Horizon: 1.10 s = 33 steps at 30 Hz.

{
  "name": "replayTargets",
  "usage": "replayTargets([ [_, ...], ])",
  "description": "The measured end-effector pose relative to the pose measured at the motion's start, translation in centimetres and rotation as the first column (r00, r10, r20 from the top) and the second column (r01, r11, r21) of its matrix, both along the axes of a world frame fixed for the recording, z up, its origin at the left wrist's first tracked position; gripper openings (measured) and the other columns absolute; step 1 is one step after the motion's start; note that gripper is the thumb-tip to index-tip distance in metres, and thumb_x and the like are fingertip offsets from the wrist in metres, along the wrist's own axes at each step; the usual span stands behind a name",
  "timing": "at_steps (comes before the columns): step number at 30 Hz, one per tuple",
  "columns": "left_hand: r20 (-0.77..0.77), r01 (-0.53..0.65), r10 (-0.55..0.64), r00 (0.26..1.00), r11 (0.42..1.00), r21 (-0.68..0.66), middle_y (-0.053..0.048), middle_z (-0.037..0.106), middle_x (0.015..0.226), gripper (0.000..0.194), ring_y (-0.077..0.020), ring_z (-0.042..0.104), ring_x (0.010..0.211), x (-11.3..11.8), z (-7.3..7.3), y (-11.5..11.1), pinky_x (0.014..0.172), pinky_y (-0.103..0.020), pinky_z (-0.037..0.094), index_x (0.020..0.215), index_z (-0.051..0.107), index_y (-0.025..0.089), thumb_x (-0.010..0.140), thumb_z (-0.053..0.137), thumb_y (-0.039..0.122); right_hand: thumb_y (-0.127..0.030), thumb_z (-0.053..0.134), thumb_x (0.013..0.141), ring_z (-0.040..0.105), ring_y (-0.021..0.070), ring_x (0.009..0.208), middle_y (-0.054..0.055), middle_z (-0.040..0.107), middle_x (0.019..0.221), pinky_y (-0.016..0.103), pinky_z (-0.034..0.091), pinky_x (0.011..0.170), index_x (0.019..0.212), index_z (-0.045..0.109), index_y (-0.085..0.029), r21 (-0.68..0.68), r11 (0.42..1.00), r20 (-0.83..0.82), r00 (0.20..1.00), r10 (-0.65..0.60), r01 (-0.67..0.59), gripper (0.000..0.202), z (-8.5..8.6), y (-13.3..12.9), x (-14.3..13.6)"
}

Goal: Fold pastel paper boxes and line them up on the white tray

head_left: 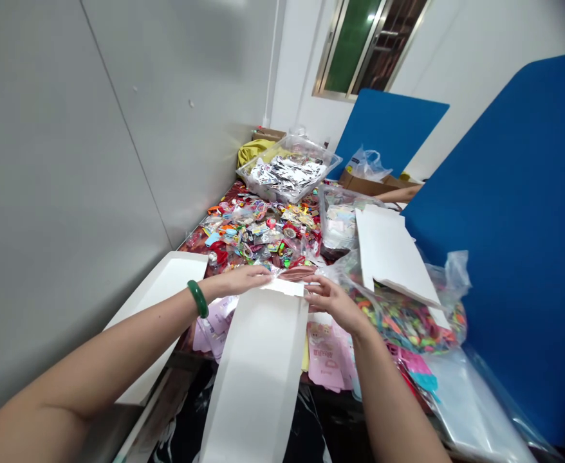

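A long white cardboard box blank (258, 373) extends from my lap to the table's front edge, with a small flap at its far end. My left hand (244, 280), with a green bangle on its wrist, holds the far left corner, its fingers along the flap. At the far right corner, my right hand (333, 302) grips the edge with bent, slightly spread fingers. Pink printed cards (328, 360) lie under and beside the blank on both sides. Just beyond my fingers is a brownish-pink strip (298, 273).
Many small packaged trinkets (263, 231) cover the table. Behind them stands a clear bin (328, 168) of white cut pieces. Another white cardboard piece (161, 289) leans left; more white cardboard (393, 247) rests on bags at right. Blue partitions (518, 238) bound the right side. Another person's arm (401, 195) shows behind.
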<state>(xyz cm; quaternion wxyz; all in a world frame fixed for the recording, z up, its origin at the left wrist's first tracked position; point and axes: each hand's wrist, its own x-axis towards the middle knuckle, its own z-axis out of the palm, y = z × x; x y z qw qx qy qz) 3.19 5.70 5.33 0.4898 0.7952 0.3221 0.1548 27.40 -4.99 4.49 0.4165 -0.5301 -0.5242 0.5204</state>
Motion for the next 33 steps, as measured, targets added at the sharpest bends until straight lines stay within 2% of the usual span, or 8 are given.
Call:
replayTargets([
  [4,0.089,-0.063,0.077,0.993,0.986,-0.157,-0.004,0.066,0.110,0.042,-0.0208,0.056,0.102,0.0,-0.1,-0.3,0.078,-0.024,0.041,0.105,0.066,0.024,0.076,0.059,0.053,-0.031,0.076,0.059,0.059,0.0125,0.059,-0.002,0.061,0.067,0.028,0.052,0.058,0.072,0.057,-0.018,-0.011,0.978,-0.073,0.975,-0.209,0.209,0.027,-2.0,0.4,-0.9],
  [7,0.113,-0.083,0.114,0.987,0.966,-0.245,-0.005,0.066,0.099,0.042,-0.0193,0.057,0.091,0.0,0.1,-0.6,0.070,-0.024,0.042,0.100,0.066,0.021,0.076,0.057,0.055,-0.035,0.076,0.057,0.055,0.0115,0.054,-0.002,0.058,0.059,0.027,0.051,0.053,0.059,0.055,-0.016,0.048,0.958,-0.027,0.959,-0.281,0.282,0.028,-2.7,1.2,-2.5],
  [16,0.135,-0.032,0.105,0.985,0.888,-0.458,-0.006,0.063,0.086,0.049,-0.0160,0.057,0.072,-0.8,-0.1,-0.8,0.063,-0.025,0.044,0.096,0.062,0.015,0.080,0.048,0.059,-0.038,0.066,0.067,0.059,0.0157,0.063,0.004,0.068,0.077,0.027,0.050,0.050,0.082,0.070,-0.017,0.201,0.920,0.023,0.937,-0.347,0.336,0.026,-3.3,1.2,-4.0],
  [22,0.121,0.045,0.003,0.993,0.920,-0.389,-0.007,0.064,0.098,0.044,-0.0162,0.059,0.081,-1.3,-0.3,-0.5,0.067,-0.024,0.044,0.106,0.062,0.018,0.079,0.056,0.052,-0.029,0.063,0.067,0.057,0.0141,0.053,-0.001,0.063,0.064,0.026,0.049,0.044,0.074,0.056,-0.019,0.221,0.894,0.107,0.902,-0.418,0.389,0.014,-4.1,2.0,-4.2],
  [24,0.090,0.057,-0.030,0.996,0.946,-0.318,-0.006,0.065,0.099,0.040,-0.0165,0.060,0.081,-1.6,-0.4,-0.3,0.066,-0.024,0.044,0.105,0.063,0.019,0.079,0.056,0.049,-0.025,0.059,0.070,0.061,0.0156,0.061,0.000,0.067,0.075,0.027,0.050,0.050,0.082,0.055,-0.020,0.293,0.896,0.173,0.903,-0.393,0.334,0.014,-4.0,2.1,-4.2],
  [27,0.027,0.026,-0.022,0.999,0.987,-0.160,-0.005,0.067,0.099,0.033,-0.0195,0.060,0.085,-1.7,-0.8,0.1,0.069,-0.025,0.044,0.101,0.067,0.021,0.076,0.062,0.041,-0.016,0.054,0.073,0.063,0.0174,0.080,0.003,0.069,0.094,0.031,0.049,0.070,0.094,0.058,-0.021,0.405,0.910,0.444,0.850,-0.284,0.093,0.022,-3.2,2.1,-3.8],
  [30,-0.026,-0.042,0.043,0.999,0.998,0.039,-0.005,0.069,0.096,0.026,-0.0237,0.059,0.092,-1.5,-1.4,0.3,0.077,-0.027,0.042,0.093,0.070,0.022,0.067,0.068,0.029,-0.016,0.060,0.071,0.061,0.0187,0.088,0.005,0.066,0.103,0.031,0.046,0.076,0.107,0.060,-0.021,0.294,0.940,0.638,0.768,-0.058,-0.173,0.036,-1.9,2.5,-3.1],
  [33,-0.055,-0.080,0.093,0.994,0.977,0.197,-0.005,0.071,0.090,0.015,-0.0259,0.059,0.095,-0.9,-1.7,-0.1,0.081,-0.028,0.041,0.082,0.071,0.022,0.069,0.066,0.026,-0.025,0.067,0.071,0.059,0.0197,0.091,0.005,0.065,0.099,0.029,0.044,0.076,0.102,0.062,-0.020,0.241,0.936,0.720,0.694,0.005,-0.257,0.032,-0.7,3.3,-3.0],
])
